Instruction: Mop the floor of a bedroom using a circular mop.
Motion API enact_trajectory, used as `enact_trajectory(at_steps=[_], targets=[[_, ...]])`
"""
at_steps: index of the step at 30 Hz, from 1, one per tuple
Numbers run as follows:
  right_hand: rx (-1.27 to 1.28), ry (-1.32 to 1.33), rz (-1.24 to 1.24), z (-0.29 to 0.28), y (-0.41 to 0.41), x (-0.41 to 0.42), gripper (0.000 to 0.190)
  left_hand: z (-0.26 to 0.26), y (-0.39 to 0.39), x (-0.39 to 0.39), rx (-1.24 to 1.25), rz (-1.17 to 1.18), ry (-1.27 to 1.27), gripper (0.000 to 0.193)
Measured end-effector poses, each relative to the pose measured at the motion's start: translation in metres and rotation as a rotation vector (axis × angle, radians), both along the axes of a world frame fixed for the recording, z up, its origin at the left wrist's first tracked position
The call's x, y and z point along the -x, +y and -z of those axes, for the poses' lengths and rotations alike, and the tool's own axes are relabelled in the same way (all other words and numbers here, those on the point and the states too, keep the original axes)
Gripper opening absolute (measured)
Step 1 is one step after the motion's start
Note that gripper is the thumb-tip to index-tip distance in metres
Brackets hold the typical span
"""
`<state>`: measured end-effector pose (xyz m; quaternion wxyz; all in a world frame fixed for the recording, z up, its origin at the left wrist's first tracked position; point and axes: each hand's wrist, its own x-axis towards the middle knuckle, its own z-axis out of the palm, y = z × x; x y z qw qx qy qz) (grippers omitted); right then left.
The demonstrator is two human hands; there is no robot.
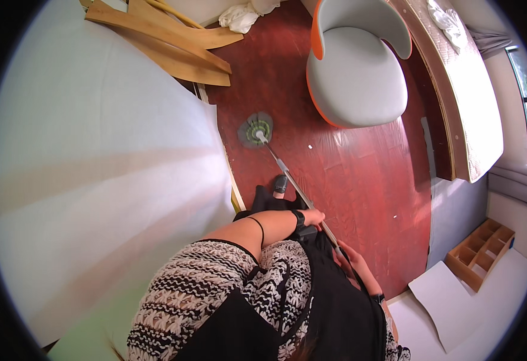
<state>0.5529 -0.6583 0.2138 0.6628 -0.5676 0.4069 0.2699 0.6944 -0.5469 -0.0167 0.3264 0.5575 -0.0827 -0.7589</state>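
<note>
A mop with a telescoping metal pole (298,186) runs from the lower middle up and to the left. Its round grey and green mop head (256,130) lies on the dark red wooden floor (362,180), near the edge of a large pale sheet. My left hand (314,217), with a black band at the wrist, is closed around the middle of the pole. Farther down, at the pole's upper end, my right hand (350,258) holds on to it, its fingers partly hidden. One dark shoe (280,184) shows beside the pole.
A grey and orange swivel-type chair (358,76) stands on the floor ahead. Curved wooden boards (173,40) lie at the upper left by the pale sheet (110,135). At right are a bed frame with a mattress (475,99), a wooden compartment box (480,252) and a white panel (448,302).
</note>
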Motion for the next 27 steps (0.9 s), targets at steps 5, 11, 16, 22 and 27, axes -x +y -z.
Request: enact_trajectory(at_steps=[5,11,16,22,27], targets=[[0.094,0.016,-0.015,-0.033,0.009,-0.021,0.043,-0.022,0.008,-0.011,-0.035,-0.030,0.066,0.042],[0.167,-0.178,-0.205,0.031,0.014,-0.078,0.045,-0.011,0.026,-0.083,-0.191,-0.167,-0.422,0.034],[0.304,-0.378,-0.406,0.080,0.035,-0.139,0.047,0.002,0.052,-0.138,-0.249,-0.043,-0.624,0.044],[0.225,-0.064,-0.522,0.021,0.030,-0.118,0.049,0.007,0.056,-0.096,-0.247,-0.054,-0.208,0.045],[0.271,-0.121,-0.526,-0.023,0.007,-0.054,0.046,-0.024,0.033,-0.028,-0.178,0.016,0.259,0.041]])
